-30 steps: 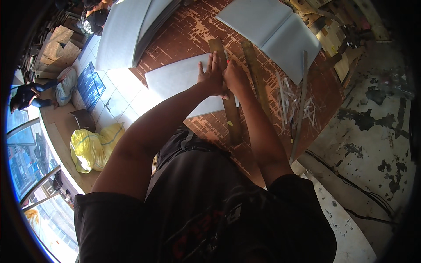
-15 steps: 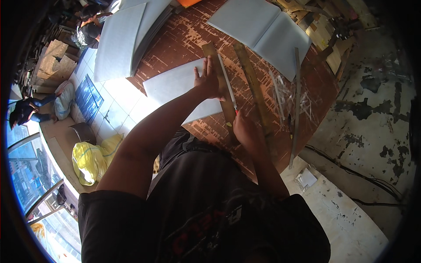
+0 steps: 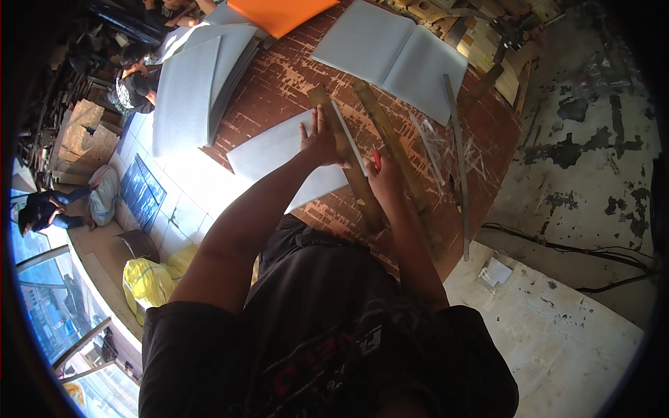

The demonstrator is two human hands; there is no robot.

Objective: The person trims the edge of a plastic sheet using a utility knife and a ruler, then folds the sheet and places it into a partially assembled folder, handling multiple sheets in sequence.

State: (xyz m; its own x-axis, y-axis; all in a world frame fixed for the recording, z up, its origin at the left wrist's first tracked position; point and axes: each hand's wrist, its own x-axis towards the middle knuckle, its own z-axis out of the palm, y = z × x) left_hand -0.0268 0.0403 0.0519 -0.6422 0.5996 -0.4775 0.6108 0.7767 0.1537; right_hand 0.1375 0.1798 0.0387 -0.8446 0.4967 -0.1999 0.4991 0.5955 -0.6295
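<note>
My left hand (image 3: 320,148) lies with fingers spread on a pale translucent sheet (image 3: 268,155), its thumb side on a brown, flat straightedge (image 3: 359,187). The straightedge covers the sheet near its right border. A narrow white strip (image 3: 346,136) of the sheet shows along the straightedge's right side. My right hand (image 3: 387,182) is closed round a small red cutter (image 3: 377,159), near the strip's lower end; its blade cannot be made out. A second brown straightedge (image 3: 382,118) lies on the table to the right, passing close to my right hand.
The worn red-brown table (image 3: 286,73) carries a stack of pale sheets (image 3: 185,97), a folded pale sheet (image 3: 401,52) and an orange sheet (image 3: 282,14). Right are thin clear offcuts (image 3: 474,157) and a long metal ruler (image 3: 458,160). Other people sit at the far left.
My right hand has turned, so the red cutter stands up and sits off the strip's end, where its tip was before. My left hand keeps its place on the straightedge. The whole view has shifted.
</note>
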